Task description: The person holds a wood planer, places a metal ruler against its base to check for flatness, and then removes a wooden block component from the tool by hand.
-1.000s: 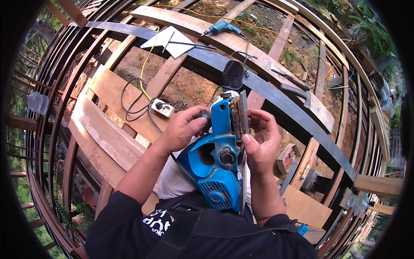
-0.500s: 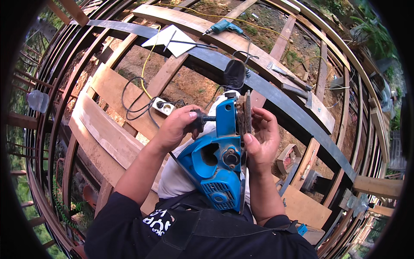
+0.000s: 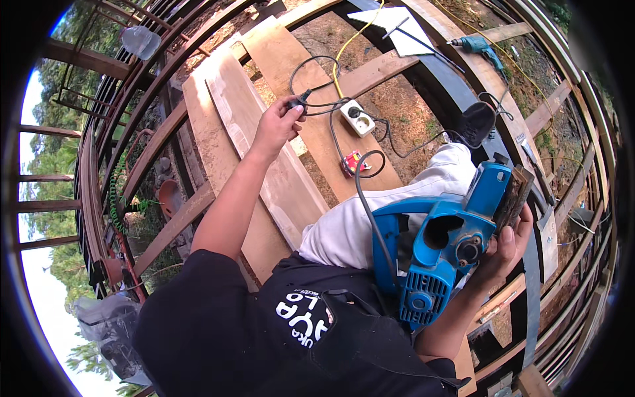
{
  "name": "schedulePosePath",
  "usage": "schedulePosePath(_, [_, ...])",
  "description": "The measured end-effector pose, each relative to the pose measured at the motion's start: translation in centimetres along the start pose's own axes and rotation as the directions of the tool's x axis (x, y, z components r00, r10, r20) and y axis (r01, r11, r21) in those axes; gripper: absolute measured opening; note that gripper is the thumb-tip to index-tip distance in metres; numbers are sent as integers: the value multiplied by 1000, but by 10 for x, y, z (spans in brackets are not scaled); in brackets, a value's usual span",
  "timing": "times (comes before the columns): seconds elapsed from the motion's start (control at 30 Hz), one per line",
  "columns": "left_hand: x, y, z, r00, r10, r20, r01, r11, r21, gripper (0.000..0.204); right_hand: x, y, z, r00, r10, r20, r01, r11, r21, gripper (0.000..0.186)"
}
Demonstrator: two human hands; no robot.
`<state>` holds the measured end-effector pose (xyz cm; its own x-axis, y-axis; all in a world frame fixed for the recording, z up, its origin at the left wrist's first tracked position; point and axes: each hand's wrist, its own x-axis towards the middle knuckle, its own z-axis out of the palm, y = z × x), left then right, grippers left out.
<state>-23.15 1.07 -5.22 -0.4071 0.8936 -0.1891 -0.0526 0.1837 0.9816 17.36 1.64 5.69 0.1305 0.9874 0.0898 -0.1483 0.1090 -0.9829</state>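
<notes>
Out to the left, my left hand [image 3: 276, 130] is closed, its fingers pinching a black plug [image 3: 299, 104] on a dark cord. Just right of it lies a white two-hole socket block [image 3: 358, 118]; one hole has a black plug in it, the other is bare. My right hand [image 3: 506, 248] grips a blue electric planer [image 3: 436, 245] by its metal base side, tilted against my lap and thigh. Part of that hand is hidden behind the planer. A black cord [image 3: 374, 218] runs from the planer toward the socket block.
Wide planks [image 3: 278, 159] lie across beams on the left. A red packet [image 3: 354, 163] sits beside the cord. A teal drill [image 3: 477, 46] and a white board [image 3: 397, 30] rest on timber and a metal beam at the far right. Gaps between beams show ground below.
My left hand has left the planer's black knob and moved left to a plug near the socket block. The view has turned left; my right hand still holds the planer.
</notes>
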Motion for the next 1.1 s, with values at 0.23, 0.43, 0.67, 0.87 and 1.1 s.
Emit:
schedulePosePath(0.23, [-48,-124,-123,844,131,-519,153,870,468,44,0,5,9,997,-23,72,34,986,-164,72])
schedulePosePath(0.43, [-54,-142,-103,839,189,-510,210,752,624,46,0,3,3,999,-14,28,19,983,-182,74])
schedulePosePath(0.67, [-64,-151,-107,870,219,-441,188,681,708,59,5,3,19,999,-38,20,36,996,85,74])
schedulePosePath(0.87, [-51,-150,-104,880,259,-399,152,641,752,66,6,-1,5,999,-42,-10,43,996,75,72])
schedulePosePath(1.1, [-60,-163,-129,876,203,-437,192,685,703,73,3,-1,18,1000,-20,3,20,995,97,73])
